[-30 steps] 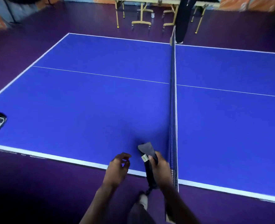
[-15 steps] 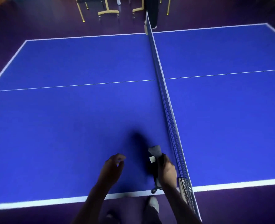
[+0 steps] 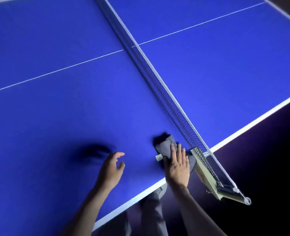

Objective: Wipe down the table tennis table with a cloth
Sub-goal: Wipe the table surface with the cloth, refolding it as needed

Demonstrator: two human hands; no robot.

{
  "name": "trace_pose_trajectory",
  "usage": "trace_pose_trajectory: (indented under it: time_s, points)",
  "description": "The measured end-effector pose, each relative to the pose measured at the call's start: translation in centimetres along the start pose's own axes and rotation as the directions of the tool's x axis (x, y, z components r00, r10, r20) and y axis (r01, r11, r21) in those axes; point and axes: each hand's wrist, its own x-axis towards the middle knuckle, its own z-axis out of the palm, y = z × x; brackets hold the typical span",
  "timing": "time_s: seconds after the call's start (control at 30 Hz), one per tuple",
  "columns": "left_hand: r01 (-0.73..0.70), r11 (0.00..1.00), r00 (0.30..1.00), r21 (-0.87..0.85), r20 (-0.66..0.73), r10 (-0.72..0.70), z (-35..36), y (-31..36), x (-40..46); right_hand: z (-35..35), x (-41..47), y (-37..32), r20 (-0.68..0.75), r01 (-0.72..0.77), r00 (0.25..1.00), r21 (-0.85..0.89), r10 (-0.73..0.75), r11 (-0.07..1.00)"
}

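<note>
a folded grey cloth (image 3: 166, 147) is pressed flat onto the blue table tennis table (image 3: 72, 108) by the right hand (image 3: 177, 166), fingers straight, beside the net (image 3: 158, 79). the left hand (image 3: 111, 169) is held loosely curled, holding nothing.

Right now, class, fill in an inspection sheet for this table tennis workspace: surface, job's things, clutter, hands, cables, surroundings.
Surface: blue table with white lines; net stretched across it; no dirt can be made out.
Job's things: grey cloth lying flat on the table beside the net, near the table's edge, with a white tag at its left side.
Clutter: nothing seen.
Hands: right hand pressed flat on the cloth, fingers straight; left hand above the table, fingers loosely curled, holding nothing.
Cables: nothing seen.
Surroundings: net clamp overhanging the table edge; dark purple floor; the person's grey trouser legs below the edge.
</note>
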Motion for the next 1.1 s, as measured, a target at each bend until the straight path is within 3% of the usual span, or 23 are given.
trace_pose_trajectory:
  time_s: [0.13, 0.2, 0.3, 0.4, 0.67, 0.8, 0.93, 1.1]
  points:
    - [-0.018, 1.0, 0.998, 0.011, 0.06, 0.018, 0.6, 0.4, 0.6, -0.5, -1.1, -0.2, -0.009, -0.238, 0.971, 0.029, 0.239, 0.971]
    - [-0.049, 0.998, 0.997, 0.043, 0.056, 0.047, 0.5, 0.8, 1.0, -0.9, -0.7, 0.1, -0.033, -0.182, 0.983, 0.013, 0.182, 0.983]
    - [-0.086, 0.99, 0.996, 0.109, 0.026, 0.084, 0.2, 1.5, 2.7, -1.0, 0.4, 1.7, -0.02, 0.078, 0.997, 0.004, -0.078, 0.997]
    - [-0.107, 0.981, 0.993, 0.162, -0.035, 0.114, -0.3, 2.3, 5.3, -0.5, 2.9, 2.8, 0.033, 0.298, 0.954, -0.033, -0.297, 0.954]
    - [0.105, 0.889, 0.993, 0.446, -0.103, -0.065, -2.1, 1.0, 12.7, 0.9, 14.6, -5.3, 0.012, 0.267, 0.964, -0.055, -0.267, 0.962]
    - [0.169, 0.879, 0.986, 0.447, -0.076, -0.151, -2.4, 0.2, 15.2, 1.7, 20.0, -9.0, -0.019, 0.299, 0.953, -0.082, -0.302, 0.951]
    - [0.143, 0.831, 0.99, 0.538, -0.091, -0.112, -1.7, -0.7, 14.9, 2.3, 25.1, -12.4, -0.032, 0.342, 0.939, -0.049, -0.343, 0.939]
    - [0.192, 0.831, 0.981, 0.523, -0.134, -0.143, -1.6, -0.2, 15.2, 2.7, 31.5, -17.0, -0.061, 0.363, 0.93, -0.002, -0.362, 0.932]
